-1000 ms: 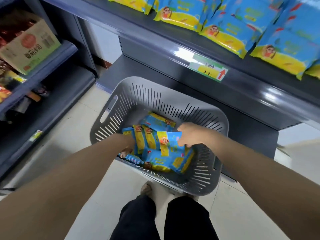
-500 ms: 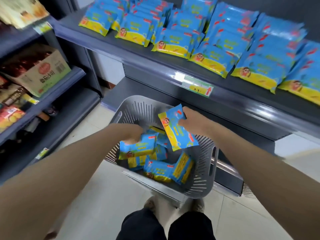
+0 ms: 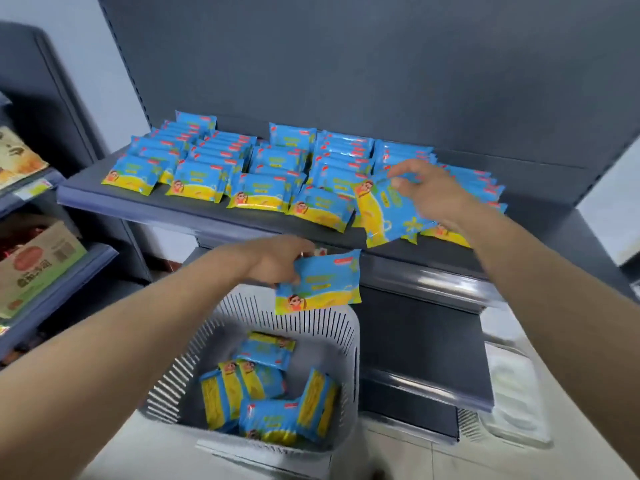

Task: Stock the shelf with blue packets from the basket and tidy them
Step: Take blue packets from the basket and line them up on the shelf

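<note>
Dark grey shelf (image 3: 156,202) now fills the middle of the frame where the basket (image 3: 349,327) sat a second ago, and both arms have come up out of it, each carrying a blue packet. So two more are headed for the rows (image 3: 270,161) across the centre, with a loose heap (image 3: 266,407) still waiting low in the frame. Right hand (image 3: 433,192), centre right: grip pinched on the top edge of a tilted packet (image 3: 388,216), which hangs below the fingers over the front of the right-hand row. Left hand (image 3: 277,261), just under the shelf lip: grip clamped on the left end of a second packet (image 3: 322,282), which juts out to its right above the basket rim.
</note>
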Available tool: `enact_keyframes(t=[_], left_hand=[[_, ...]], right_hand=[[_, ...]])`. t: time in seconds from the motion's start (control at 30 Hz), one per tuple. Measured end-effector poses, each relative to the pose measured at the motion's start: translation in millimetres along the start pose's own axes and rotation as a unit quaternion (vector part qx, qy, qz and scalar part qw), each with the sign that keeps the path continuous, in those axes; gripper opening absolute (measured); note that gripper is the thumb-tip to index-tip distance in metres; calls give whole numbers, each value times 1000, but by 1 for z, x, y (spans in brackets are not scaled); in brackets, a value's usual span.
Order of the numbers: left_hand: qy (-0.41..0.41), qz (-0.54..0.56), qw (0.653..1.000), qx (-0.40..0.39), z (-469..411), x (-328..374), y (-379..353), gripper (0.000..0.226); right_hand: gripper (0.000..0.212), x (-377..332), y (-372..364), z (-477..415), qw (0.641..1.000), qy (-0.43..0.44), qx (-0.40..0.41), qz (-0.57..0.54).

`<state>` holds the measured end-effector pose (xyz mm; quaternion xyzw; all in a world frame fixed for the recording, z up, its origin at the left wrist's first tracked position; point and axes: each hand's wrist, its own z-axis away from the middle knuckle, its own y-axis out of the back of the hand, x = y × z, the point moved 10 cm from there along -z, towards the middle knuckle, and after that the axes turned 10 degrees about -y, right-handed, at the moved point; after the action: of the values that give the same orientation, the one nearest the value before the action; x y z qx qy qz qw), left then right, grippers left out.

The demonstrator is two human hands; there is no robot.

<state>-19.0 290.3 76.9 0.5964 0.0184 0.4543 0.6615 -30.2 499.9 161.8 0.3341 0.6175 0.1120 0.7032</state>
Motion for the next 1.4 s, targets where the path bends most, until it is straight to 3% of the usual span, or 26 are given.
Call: enact_keyframes(t=[0.13,0.2,0.27,0.43,0.57,0.7,0.93,1.3,1.4], left_hand=[[-91,-52,993,61,-40,68,26,21],[-115,-41,990,68,-62,93,29,23],[-134,-51,988,66,-81,115,28,17],[-139,-87,985,53,-119,143,13,17],[-137,-92,984,62,-136,151,11,19],[-127,-86,986,67,-148,152,14,21],[-93,-77,991,52,-168,146,19,21],[-79,-116,988,68,-219,154,14,24],[-93,-118,985,84,-237,161,10,32]], right_hand=[[44,37,74,-4,999,-39,-18,14],[74,56,102,-6,994,-48,-22,97],[85,77,121,-8,980,-52,-5,193],[40,127,109,-15,940,-42,-49,335],[45,149,100,-31,948,-34,-79,307],[31,156,94,-53,942,-12,-88,325],[25,163,101,-94,932,-6,-85,352],[39,167,123,-116,929,4,-22,370],[33,174,129,-114,937,-14,-28,349]])
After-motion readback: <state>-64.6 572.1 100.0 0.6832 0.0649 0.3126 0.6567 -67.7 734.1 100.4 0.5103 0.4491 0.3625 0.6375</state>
